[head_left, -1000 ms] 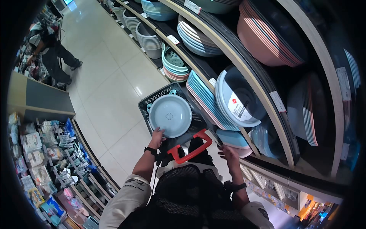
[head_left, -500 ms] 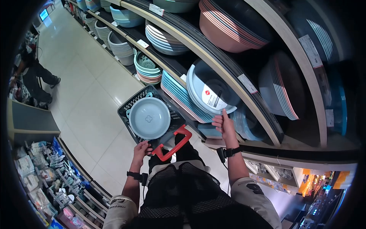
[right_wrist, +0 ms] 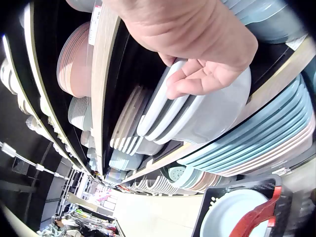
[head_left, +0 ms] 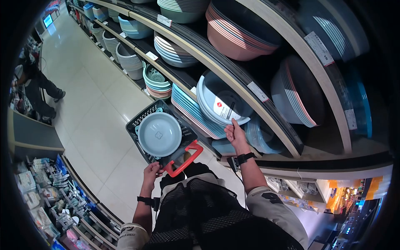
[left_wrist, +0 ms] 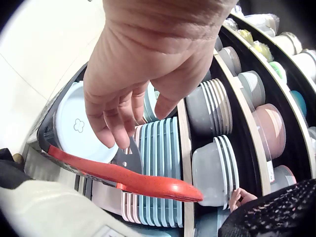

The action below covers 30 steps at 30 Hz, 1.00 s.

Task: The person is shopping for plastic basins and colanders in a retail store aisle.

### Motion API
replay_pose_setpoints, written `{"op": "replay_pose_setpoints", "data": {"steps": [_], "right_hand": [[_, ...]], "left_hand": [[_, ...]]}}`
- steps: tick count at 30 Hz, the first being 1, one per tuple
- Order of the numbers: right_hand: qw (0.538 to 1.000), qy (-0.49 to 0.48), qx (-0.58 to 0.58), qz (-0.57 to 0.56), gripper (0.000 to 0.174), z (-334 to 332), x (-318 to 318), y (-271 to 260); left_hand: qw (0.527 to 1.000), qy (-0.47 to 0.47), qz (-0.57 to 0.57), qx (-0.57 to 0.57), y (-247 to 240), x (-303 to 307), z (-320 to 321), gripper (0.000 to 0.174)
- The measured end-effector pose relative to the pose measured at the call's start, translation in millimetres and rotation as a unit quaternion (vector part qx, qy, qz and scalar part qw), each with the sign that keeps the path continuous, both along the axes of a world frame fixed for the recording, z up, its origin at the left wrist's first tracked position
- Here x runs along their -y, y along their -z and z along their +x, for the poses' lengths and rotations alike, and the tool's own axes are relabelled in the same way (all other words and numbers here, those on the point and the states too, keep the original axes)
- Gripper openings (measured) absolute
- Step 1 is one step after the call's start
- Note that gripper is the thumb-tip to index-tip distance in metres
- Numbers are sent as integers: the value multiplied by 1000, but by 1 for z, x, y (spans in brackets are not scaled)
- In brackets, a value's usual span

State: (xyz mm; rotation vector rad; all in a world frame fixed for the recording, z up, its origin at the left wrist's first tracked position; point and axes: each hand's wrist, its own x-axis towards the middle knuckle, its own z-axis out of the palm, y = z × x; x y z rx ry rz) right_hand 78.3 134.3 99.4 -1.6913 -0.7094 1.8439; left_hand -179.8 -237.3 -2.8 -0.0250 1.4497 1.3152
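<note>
My right hand (head_left: 236, 136) is at the lower edge of a stack of pale grey-blue basins (head_left: 204, 102) on the shelf; the front one bears a white label with a red mark. In the right wrist view its bent fingers pinch the basin's rim (right_wrist: 153, 116), the thumb partly hidden behind it. My left hand (head_left: 152, 173) hangs loosely curled beside the red handle (head_left: 186, 160) of a black shopping basket (head_left: 132, 125), holding nothing. Inside the basket lies a light blue basin (head_left: 160, 135) with a flower mark in its bottom.
Stacked turquoise and pink rectangular tubs (head_left: 187, 110) stand beside the basins. Pink basins (head_left: 233, 39) and a grey stack (head_left: 291, 96) fill the shelves at right. Another person (head_left: 39, 89) stands at the far left. A rack of small packaged goods (head_left: 50, 196) lines the left side.
My right hand has risen from beside the lower tubs to the labelled basin's rim. My left hand has drawn back from the blue basin. The view has turned toward the shelves.
</note>
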Motion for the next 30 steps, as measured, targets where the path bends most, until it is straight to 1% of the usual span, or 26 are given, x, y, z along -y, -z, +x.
{"op": "replay_pose_setpoints", "data": {"steps": [2, 5, 6, 8, 10, 12, 14, 15, 17, 18, 20, 21, 23, 25, 26, 27, 28, 29, 30], "right_hand": [[998, 48, -20, 33, 44, -6, -2, -6], [997, 52, -38, 34, 42, -10, -1, -15], [997, 52, -38, 33, 42, -7, -5, -8], [994, 59, -90, -1, 43, -1, -12, 7], [993, 77, -93, -9, 45, -5, -7, 7], [990, 95, -99, -17, 47, -2, -9, 5], [986, 77, -145, -33, 52, 5, -15, 4], [986, 77, -145, -34, 52, 8, -12, -2], [990, -11, -141, 23, 55, 13, -11, -22], [990, -11, -142, 22, 55, 12, -10, -33], [992, -77, -91, 36, 47, 14, -16, -47], [992, -77, -92, 35, 47, 14, -17, -52], [986, -48, -143, 70, 48, 17, -25, -55], [985, -52, -148, 71, 47, 17, -26, -56], [984, -55, -153, 73, 45, 18, -28, -56], [984, -57, -156, 72, 45, 19, -29, -57], [979, -55, -184, 68, 44, 20, -27, -58], [974, -52, -213, 64, 44, 21, -25, -59], [973, -49, -216, 59, 45, 21, -24, -58]], "left_hand": [[1000, 15, 7, -8, -2, -1, 11, 31], [999, 32, 26, -21, -8, -10, 23, 30], [999, 31, 22, -17, -11, -12, 24, 29], [998, 48, 16, -28, -18, -23, 29, 29], [996, 70, 21, -45, -8, -28, 32, 30], [996, 67, 30, -46, -5, -35, 33, 31], [996, 63, 38, -51, -7, -44, 32, 32], [996, 65, 33, -57, -10, -47, 32, 33], [995, 65, 19, -71, -14, -56, 32, 33], [994, 72, 27, -80, -12, -59, 32, 34], [992, 77, 25, -96, -15, -67, 35, 35], [993, 79, 35, -78, -18, -74, 37, 36], [994, 78, 39, -68, -35, -98, 43, 37], [987, 134, 63, -60, -62, -125, 48, 42], [987, 131, 61, -63, -70, -141, 50, 42], [980, 162, 93, -65, -77, -157, 52, 47], [971, 191, 124, -66, -86, -172, 55, 52], [972, 188, 122, -68, -94, -188, 59, 52], [966, 207, 147, -53, -104, -204, 63, 57]]}}
